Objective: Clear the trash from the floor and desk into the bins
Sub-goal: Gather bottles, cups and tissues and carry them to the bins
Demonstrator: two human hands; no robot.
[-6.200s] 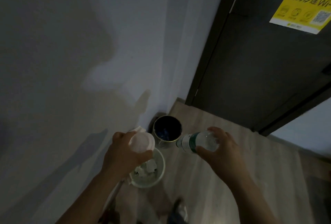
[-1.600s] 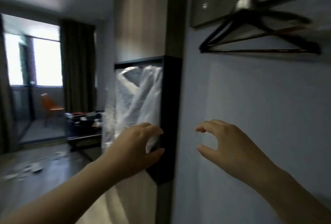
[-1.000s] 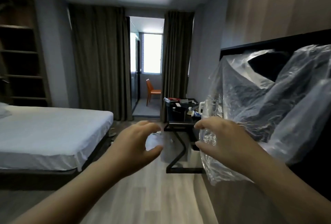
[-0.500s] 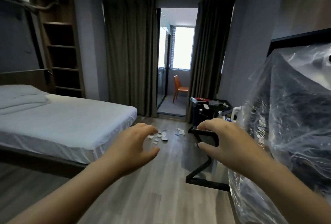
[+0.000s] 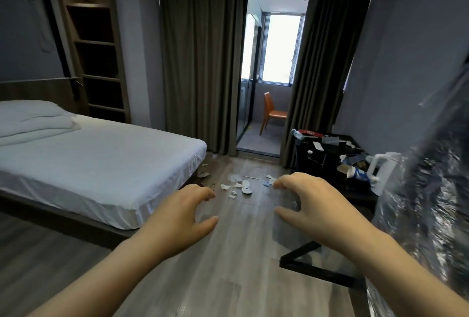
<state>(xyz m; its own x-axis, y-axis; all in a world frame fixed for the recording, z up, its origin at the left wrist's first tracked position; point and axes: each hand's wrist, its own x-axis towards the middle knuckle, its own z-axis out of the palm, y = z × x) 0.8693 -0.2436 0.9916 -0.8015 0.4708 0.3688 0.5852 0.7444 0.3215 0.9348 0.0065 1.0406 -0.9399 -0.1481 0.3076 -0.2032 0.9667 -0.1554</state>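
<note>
Scraps of trash point(image 5: 238, 186) lie on the floor point(image 5: 228, 253) far ahead, between the bed point(image 5: 101, 159) and the desk point(image 5: 332, 148), with more litter point(image 5: 355, 172) on the desk at right. The left hand point(image 5: 182, 215) and right hand point(image 5: 307, 202) reach forward, fingers loosely curled, holding nothing. This looks like the approach: next, walk in, crouch, gather. The middle lane is open; mind the bed corner on the left, and the desk leg point(image 5: 317, 268) and plastic wrap point(image 5: 431, 190) on the right.

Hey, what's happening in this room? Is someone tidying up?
A person holds out the left hand and right hand, both empty with fingers loosely curled. On the floor near the foot of the bed lie scraps of trash, and the black desk on the right holds more clutter. None of it is being handled.
</note>
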